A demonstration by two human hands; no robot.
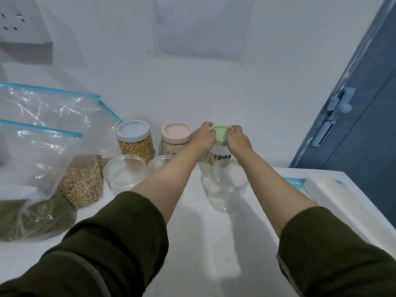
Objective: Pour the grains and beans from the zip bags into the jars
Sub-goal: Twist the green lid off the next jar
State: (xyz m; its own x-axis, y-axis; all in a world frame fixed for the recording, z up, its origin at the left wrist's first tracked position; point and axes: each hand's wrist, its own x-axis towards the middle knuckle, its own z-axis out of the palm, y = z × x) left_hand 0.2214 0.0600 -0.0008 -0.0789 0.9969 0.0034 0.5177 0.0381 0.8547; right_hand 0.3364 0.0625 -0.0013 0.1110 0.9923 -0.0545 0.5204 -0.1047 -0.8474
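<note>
Two clear plastic jars at the back of the white desk (203, 243) are already filled and capped: one with a white lid (132, 130) holding yellow kernels, one with a pink lid (177, 132) holding pale grain. A third back-row jar is in hand: the left hand (203, 137) and right hand (237, 137) both grip its pale green lid (220, 135) from either side, fingers curled over the rim, seemingly closing or opening it. Its contents are mostly hidden. Nearer, at least two lidless clear jars (125, 174) stand empty. To the left, blue-zipped clear zip bags (42, 146) hold tan grain and green beans, so several pours appear left.
</note>
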